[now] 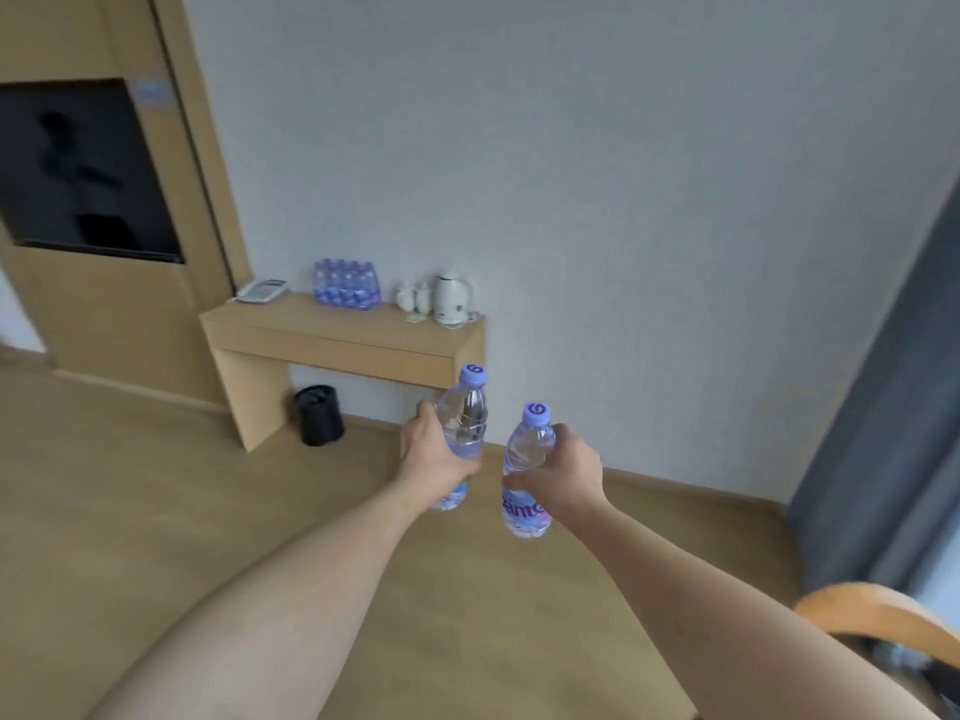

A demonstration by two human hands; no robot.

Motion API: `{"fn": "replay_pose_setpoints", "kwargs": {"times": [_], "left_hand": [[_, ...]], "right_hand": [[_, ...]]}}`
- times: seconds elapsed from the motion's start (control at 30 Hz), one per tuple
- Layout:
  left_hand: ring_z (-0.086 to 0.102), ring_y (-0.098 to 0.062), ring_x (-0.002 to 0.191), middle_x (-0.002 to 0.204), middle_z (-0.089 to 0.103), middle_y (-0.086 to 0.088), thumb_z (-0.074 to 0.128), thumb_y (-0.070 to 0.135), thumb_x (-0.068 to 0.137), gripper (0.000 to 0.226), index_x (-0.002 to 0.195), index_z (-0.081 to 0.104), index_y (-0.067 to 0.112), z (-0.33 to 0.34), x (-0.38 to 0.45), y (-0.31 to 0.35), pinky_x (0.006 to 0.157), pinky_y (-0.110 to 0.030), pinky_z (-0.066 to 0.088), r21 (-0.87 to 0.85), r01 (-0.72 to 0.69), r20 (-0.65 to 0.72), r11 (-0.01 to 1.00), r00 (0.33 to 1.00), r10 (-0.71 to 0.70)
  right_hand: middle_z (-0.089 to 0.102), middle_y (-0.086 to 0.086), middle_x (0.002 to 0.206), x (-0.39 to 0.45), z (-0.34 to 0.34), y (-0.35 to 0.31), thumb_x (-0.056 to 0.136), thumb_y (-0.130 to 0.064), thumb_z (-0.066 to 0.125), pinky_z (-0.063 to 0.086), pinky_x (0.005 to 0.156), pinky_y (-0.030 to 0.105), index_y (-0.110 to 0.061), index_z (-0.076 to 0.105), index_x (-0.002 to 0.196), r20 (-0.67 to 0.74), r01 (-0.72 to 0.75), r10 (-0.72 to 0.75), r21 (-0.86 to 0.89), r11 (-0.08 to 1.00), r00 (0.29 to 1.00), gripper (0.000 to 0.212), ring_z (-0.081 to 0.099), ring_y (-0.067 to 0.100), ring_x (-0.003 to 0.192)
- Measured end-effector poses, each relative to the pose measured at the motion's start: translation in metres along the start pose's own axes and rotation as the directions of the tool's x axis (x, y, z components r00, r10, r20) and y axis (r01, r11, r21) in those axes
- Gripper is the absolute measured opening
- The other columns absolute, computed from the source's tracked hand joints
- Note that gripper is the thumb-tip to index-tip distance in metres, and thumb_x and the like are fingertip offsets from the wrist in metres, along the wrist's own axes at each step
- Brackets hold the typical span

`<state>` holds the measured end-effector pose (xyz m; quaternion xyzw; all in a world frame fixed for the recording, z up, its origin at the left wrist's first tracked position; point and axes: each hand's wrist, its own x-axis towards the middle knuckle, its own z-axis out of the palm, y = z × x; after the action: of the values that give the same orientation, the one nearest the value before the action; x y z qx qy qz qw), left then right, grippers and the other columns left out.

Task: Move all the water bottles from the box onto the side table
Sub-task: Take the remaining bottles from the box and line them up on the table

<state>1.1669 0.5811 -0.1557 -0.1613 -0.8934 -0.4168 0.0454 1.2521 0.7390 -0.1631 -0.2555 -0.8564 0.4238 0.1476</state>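
Now gripping one bottle in left hand point(434, 449), another in right hand point(563, 472); could knock the standing bottles point(345, 284) on side table point(332, 337).

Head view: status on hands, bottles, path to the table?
Left hand grips one clear purple-capped water bottle, right hand another. Wooden side table ahead, bottles grouped on it. Bare floor between.

A single wide-angle view looks out from the person's head, facing forward and tilted down across the pale wooden floor point(156, 511) toward the grey-white wall point(571, 174). Both bare forearms reach away from the lens, so the left hand point(434, 452) and right hand point(569, 478) sit near, just below the picture's middle. The light wooden side table point(332, 335) stands well beyond the hands, up and to the left hand's side.
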Motion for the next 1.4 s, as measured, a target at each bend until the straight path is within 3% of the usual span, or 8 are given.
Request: {"fn": "replay_pose_setpoints", "kwargs": {"times": [0.1,0.23,0.4,0.7,0.9,1.03,1.13,1.4], "left_hand": [[0.055,-0.021,0.093,0.102,0.053,0.001,0.095,0.033,0.056,0.076,0.108,0.042,0.016,-0.017,0.025,-0.024,0.066,-0.025,0.039,0.015,0.046,-0.057,0.999,0.997,-0.045],[0.06,-0.022,0.092,0.102,0.058,0.002,0.095,0.039,0.053,0.078,0.108,0.042,0.02,-0.032,0.067,-0.07,0.076,-0.034,0.053,0.041,0.119,-0.11,0.992,0.987,-0.114],[0.063,-0.022,0.086,0.095,0.062,0.004,0.093,0.043,0.05,0.076,0.103,0.043,0.021,-0.051,0.144,-0.134,0.075,-0.038,0.057,0.064,0.149,-0.137,0.987,0.981,-0.14],[0.058,-0.02,0.085,0.101,0.064,0.004,0.092,0.047,0.053,0.076,0.103,0.042,0.021,-0.115,0.312,-0.227,0.068,-0.031,0.045,0.122,0.148,-0.12,0.981,0.984,-0.134],[0.062,-0.025,0.092,0.101,0.061,0.002,0.09,0.048,0.052,0.078,0.108,0.044,0.019,-0.138,0.391,-0.274,0.074,-0.035,0.051,0.072,0.194,-0.119,0.978,0.976,-0.185],[0.063,-0.026,0.092,0.098,0.063,0.001,0.089,0.043,0.054,0.073,0.106,0.044,0.019,-0.143,0.446,-0.311,0.072,-0.035,0.052,0.098,0.208,-0.096,0.973,0.975,-0.199],[0.063,-0.025,0.093,0.099,0.064,0.002,0.091,0.043,0.055,0.073,0.106,0.044,0.019,-0.141,0.497,-0.341,0.073,-0.035,0.053,0.103,0.213,-0.099,0.972,0.974,-0.203],[0.057,-0.024,0.095,0.098,0.059,0.001,0.092,0.047,0.052,0.078,0.104,0.04,0.019,-0.146,0.664,-0.397,0.067,-0.032,0.043,0.176,0.255,-0.093,0.951,0.966,-0.242]], "right_hand": [[0.063,-0.004,0.092,0.03,0.033,-0.022,0.052,-0.037,0.086,0.054,0.079,0.038,-0.022,0.054,0.1,0.047,0.033,-0.033,0.012,0.999,0.998,0.06,0.061,0.022,0.091],[0.064,-0.002,0.093,0.068,0.086,-0.045,0.052,-0.034,0.086,0.055,0.08,0.04,-0.021,0.054,0.1,0.106,0.052,-0.055,0.027,0.998,0.993,0.059,0.063,0.023,0.091],[0.065,-0.001,0.093,0.131,0.161,-0.079,0.052,-0.033,0.088,0.056,0.08,0.04,-0.019,0.055,0.099,0.147,0.065,-0.067,0.019,0.998,0.987,0.059,0.064,0.023,0.091],[0.064,-0.005,0.089,0.252,0.287,-0.173,0.05,-0.034,0.087,0.052,0.067,0.031,-0.022,0.054,0.095,0.124,0.028,-0.029,0.006,1.0,0.992,0.057,0.063,0.018,0.084],[0.061,-0.008,0.086,0.322,0.353,-0.221,0.05,-0.035,0.087,0.041,0.058,0.027,-0.024,0.052,0.094,0.137,0.055,-0.053,-0.01,0.998,0.989,0.058,0.06,0.018,0.083],[0.063,-0.006,0.087,0.377,0.402,-0.243,0.049,-0.036,0.088,0.049,0.064,0.029,-0.023,0.054,0.096,0.166,0.081,-0.077,-0.018,0.997,0.983,0.059,0.061,0.018,0.082],[0.063,-0.007,0.085,0.428,0.441,-0.257,0.051,-0.037,0.089,0.046,0.058,0.028,-0.023,0.053,0.095,0.214,0.13,-0.118,-0.046,0.99,0.97,0.058,0.061,0.015,0.078],[0.061,-0.006,0.084,0.587,0.524,-0.304,0.053,-0.034,0.089,0.048,0.062,0.03,-0.018,0.054,0.098,0.27,0.134,-0.124,-0.019,0.991,0.955,0.06,0.061,0.02,0.081]]}}
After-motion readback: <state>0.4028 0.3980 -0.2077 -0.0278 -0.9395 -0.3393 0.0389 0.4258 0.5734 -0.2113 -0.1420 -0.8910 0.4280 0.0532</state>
